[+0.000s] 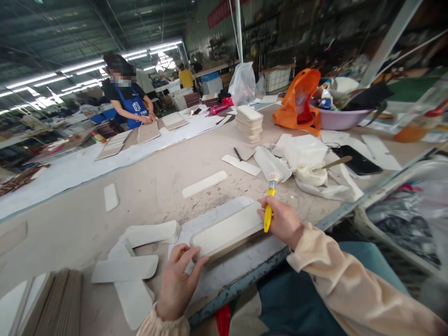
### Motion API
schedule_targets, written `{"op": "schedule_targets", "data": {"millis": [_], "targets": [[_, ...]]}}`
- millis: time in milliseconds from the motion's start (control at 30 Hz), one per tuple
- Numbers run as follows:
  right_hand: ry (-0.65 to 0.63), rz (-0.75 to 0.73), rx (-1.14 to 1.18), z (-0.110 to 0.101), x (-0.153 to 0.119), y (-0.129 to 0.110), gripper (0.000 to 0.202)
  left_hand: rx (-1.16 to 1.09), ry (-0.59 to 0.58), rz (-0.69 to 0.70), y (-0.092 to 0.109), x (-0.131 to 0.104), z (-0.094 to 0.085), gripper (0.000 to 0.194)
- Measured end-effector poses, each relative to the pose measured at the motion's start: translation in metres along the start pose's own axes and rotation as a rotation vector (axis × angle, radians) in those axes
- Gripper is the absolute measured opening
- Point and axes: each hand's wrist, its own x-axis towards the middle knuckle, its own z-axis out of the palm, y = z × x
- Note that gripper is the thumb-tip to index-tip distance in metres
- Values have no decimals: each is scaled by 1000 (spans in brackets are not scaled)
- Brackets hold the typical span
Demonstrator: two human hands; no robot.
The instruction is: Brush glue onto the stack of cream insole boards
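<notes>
As right fingers [277, 206] clamp the brush [268, 219], left fingers [187, 255] pinch strips [227, 228] near table's edge [245, 281].

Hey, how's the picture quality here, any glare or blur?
Head view: glare from the ceiling lights at upper left; head view: smeared blur toward the right edge, including the orange container; head view: the yellow-handled brush in the right hand looks comparatively clear.

Bare hands [184, 275] meet pale peach sleeves [350, 280] with gathered cuffs [171, 324] (lower centre and lower right), with dark teal clothing [290, 301] below.
</notes>
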Motion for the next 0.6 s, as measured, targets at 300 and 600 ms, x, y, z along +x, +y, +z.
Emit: {"op": "schedule_targets", "data": {"millis": [300, 600], "targets": [[4, 28, 58, -2, -1, -3, 9, 65, 7, 24, 9, 6, -1, 19], [-24, 58, 44, -4, -2, -5, 11, 95, 15, 56, 11, 6, 0, 14]]}}
